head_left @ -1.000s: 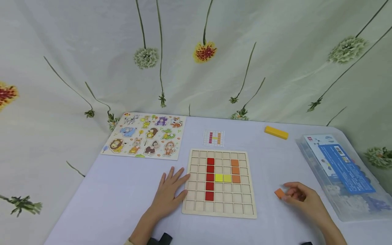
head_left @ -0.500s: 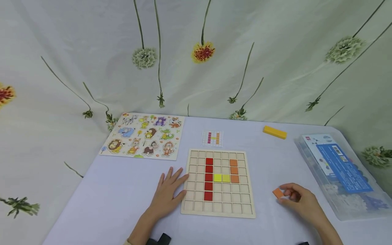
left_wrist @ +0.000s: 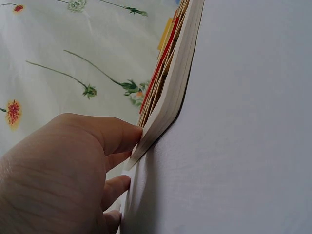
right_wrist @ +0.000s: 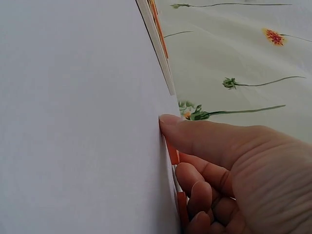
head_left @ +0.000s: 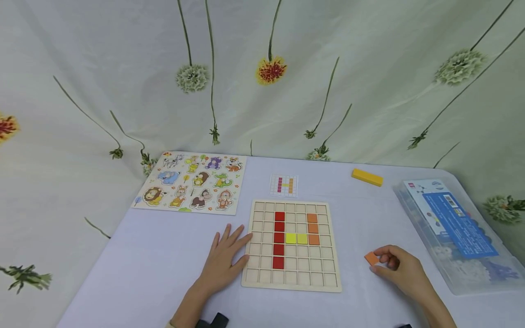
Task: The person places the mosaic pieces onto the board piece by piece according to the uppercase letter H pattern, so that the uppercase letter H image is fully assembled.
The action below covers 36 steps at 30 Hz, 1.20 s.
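Observation:
My left hand (head_left: pixel 223 257) lies with spread, straight fingers at the left edge of a wooden grid board (head_left: pixel 303 264); in the left wrist view the thumb (left_wrist: pixel 124 136) touches the board's rim. A column of red tiles (head_left: pixel 279 238), two yellow tiles (head_left: pixel 296 238) and three orange tiles (head_left: pixel 313 228) fill some cells. To the right of the board, my right hand (head_left: pixel 404 271) pinches a loose orange tile (head_left: pixel 372 258) between thumb and index finger, low at the tablecloth. Its other fingers are curled. In the right wrist view another orange piece (right_wrist: pixel 182 209) shows by those fingers.
A printed pattern card (head_left: pixel 284 186) lies behind the board. An animal puzzle (head_left: pixel 190 184) is at the back left, a yellow bar (head_left: pixel 367 177) at the back right. A clear plastic box (head_left: pixel 459 237) with a blue label stands on the right.
My right hand has edged left and closed its thumb and index finger around the loose orange tile. The left hand stays at the board. The head view has shifted slightly.

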{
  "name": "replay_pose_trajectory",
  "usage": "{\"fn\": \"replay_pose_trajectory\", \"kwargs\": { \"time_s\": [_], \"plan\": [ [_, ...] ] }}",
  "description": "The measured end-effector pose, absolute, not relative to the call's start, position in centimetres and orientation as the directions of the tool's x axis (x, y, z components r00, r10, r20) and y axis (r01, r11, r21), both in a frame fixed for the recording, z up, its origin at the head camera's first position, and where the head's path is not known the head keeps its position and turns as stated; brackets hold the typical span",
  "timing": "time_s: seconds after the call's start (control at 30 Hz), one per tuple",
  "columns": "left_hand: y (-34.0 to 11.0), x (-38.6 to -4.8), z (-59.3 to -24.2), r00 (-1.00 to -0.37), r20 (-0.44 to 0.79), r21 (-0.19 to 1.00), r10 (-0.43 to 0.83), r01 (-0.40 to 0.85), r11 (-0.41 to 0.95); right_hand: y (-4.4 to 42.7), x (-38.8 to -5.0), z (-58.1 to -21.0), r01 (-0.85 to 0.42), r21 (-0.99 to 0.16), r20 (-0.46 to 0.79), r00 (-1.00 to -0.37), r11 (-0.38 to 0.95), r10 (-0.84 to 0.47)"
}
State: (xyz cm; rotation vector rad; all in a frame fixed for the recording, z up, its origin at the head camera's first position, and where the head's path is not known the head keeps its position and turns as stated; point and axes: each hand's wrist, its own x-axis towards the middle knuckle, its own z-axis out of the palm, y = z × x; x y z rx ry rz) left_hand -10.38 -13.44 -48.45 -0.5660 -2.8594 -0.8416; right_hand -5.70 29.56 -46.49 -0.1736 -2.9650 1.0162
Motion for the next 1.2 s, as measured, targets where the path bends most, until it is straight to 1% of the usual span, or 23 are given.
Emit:
{"fn": "replay_pose_trajectory", "kwargs": {
  "time_s": [0.33,0.53,0.77,0.93,1.07,1.2],
  "plan": [
    [-13.6,-10.4,-48.6,-0.930,0.182,0.507,0.319,0.367,0.780,29.5,-5.7,-46.4,0.047,-0.597,0.015,-0.997,0.801,0.070],
    [-13.6,-10.3,-48.4,-0.927,0.198,0.502,0.319,0.376,0.779,29.5,-5.7,-46.3,0.052,-0.617,0.032,-0.995,0.785,0.091],
    [-13.6,-10.3,-48.3,-0.928,0.185,0.505,0.324,0.373,0.778,29.2,-5.7,-45.2,0.007,-0.646,0.133,-0.984,0.763,0.122],
    [-13.5,-10.4,-48.1,-0.927,0.188,0.512,0.324,0.374,0.773,29.3,-6.0,-44.2,-0.016,-0.636,0.160,-0.981,0.771,0.112],
    [-13.5,-10.4,-48.0,-0.927,0.189,0.519,0.324,0.375,0.768,29.1,-6.4,-43.7,-0.042,-0.632,0.161,-0.984,0.774,0.079],
    [-13.4,-10.5,-48.0,-0.927,0.188,0.520,0.324,0.373,0.768,28.4,-7.2,-43.1,-0.048,-0.635,0.128,-0.991,0.771,0.043]
  ]
}}
